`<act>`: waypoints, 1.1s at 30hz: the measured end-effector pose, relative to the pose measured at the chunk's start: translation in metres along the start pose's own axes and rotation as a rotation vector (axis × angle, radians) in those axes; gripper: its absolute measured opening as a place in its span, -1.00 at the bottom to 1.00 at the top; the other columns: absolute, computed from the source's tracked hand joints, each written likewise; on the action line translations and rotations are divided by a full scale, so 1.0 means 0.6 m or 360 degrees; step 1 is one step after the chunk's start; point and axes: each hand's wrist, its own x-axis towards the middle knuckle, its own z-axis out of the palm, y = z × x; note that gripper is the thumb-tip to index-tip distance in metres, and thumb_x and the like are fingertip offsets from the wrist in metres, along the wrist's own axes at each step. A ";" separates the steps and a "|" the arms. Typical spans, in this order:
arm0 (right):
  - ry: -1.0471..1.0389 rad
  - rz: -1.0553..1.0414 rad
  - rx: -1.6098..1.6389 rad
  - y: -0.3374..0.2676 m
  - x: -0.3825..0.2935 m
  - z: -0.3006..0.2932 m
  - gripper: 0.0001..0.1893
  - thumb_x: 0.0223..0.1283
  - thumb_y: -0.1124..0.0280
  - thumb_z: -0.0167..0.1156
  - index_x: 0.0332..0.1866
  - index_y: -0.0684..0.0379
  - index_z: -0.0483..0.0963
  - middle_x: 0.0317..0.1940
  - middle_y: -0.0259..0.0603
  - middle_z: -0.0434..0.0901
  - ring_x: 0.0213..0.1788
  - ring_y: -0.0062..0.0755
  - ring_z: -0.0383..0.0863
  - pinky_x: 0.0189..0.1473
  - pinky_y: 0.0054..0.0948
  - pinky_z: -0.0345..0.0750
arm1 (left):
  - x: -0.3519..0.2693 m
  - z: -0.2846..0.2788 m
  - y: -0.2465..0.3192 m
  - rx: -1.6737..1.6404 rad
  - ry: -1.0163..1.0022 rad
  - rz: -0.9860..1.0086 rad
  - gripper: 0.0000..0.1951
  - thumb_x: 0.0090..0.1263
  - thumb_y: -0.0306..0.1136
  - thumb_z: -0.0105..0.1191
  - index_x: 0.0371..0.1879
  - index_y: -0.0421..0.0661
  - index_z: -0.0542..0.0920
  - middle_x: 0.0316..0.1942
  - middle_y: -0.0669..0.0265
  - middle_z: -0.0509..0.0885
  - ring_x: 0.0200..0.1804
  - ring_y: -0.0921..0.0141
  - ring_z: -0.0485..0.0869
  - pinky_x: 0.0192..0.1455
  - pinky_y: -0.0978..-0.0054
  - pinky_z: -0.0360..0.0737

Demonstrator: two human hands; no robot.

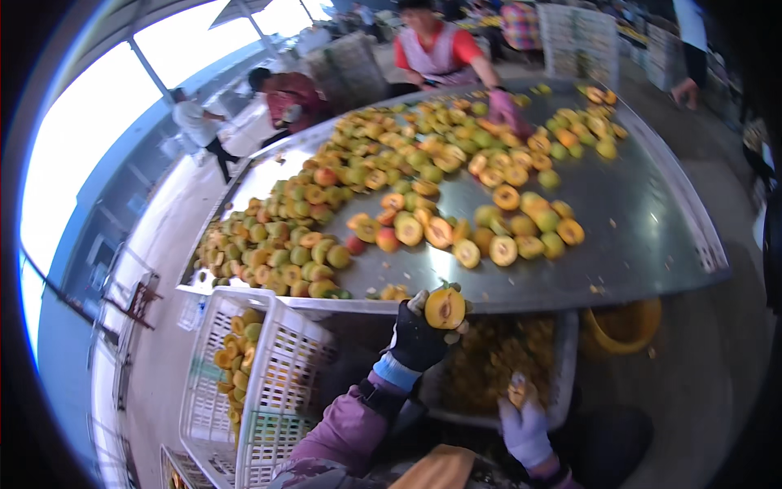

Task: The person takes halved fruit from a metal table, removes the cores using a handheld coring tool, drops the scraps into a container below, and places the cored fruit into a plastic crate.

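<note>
My left hand (pixel 426 333), in a black glove with pale fingertips and a light blue cuff, grips a halved yellow stone fruit (pixel 445 308). The cut face is turned up, with a brownish hollow or stone at its middle. This hand is just off the near edge of a metal-topped table (pixel 635 244). Lower right, my right hand (pixel 526 428) wears a pale lavender glove. Its fingers close around a small object (pixel 517 391), too blurred to name. Below that hand stands a pale bin (pixel 565 373) of brownish-orange pieces, probably fruit waste.
Whole and halved fruit (pixel 287 232) covers much of the tabletop. Left of me, a white slatted crate (pixel 269 360) holds fruit halves (pixel 238 367). A yellow tub (pixel 629 330) stands under the table's right side. Across the table, a person's pink-gloved hand (pixel 507 113) reaches among the fruit.
</note>
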 end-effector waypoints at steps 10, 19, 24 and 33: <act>-0.0215 -0.0053 -0.0557 -0.074 0.002 -0.010 -0.71 0.17 0.33 0.24 -0.13 0.20 0.33 -0.54 0.01 0.57 -0.49 0.07 0.61 -0.46 -0.14 0.54 | -0.088 0.065 -0.126 0.0730 0.0243 -0.0279 -0.30 0.47 0.28 -0.38 0.06 -0.19 0.50 -0.15 0.22 0.65 -0.17 0.41 0.63 -0.08 0.50 0.57; -0.0417 0.0136 -0.0594 -0.054 -0.023 0.005 -0.62 0.17 0.34 0.17 -0.04 0.35 0.27 -0.53 0.14 0.56 -0.47 0.14 0.60 -0.42 -0.10 0.56 | -0.118 0.074 -0.154 0.1085 0.0161 -0.0006 -0.28 0.45 0.28 -0.29 -0.01 -0.27 0.54 -0.21 0.19 0.65 -0.16 0.40 0.62 -0.04 0.47 0.56; -0.0531 0.0193 -0.0432 -0.043 -0.019 0.010 -0.62 0.16 0.37 0.14 -0.01 0.39 0.29 -0.49 0.21 0.55 -0.38 0.21 0.59 -0.33 -0.06 0.56 | -0.119 0.101 -0.149 0.1040 0.0198 -0.0030 -0.24 0.40 0.32 -0.22 -0.05 -0.31 0.54 -0.24 0.16 0.65 -0.22 0.41 0.62 -0.14 0.45 0.58; -0.1148 0.1004 0.1151 -0.066 -0.013 -0.025 -0.71 0.42 0.28 -0.02 -0.47 0.14 0.38 -0.78 -0.42 0.35 -0.75 -0.65 0.35 -0.68 -0.56 0.27 | -0.107 0.116 -0.123 0.1592 0.0029 0.0157 -0.75 0.33 -0.24 0.10 -0.41 -0.18 0.68 -0.53 0.33 0.66 -0.42 0.54 0.59 -0.31 0.55 0.55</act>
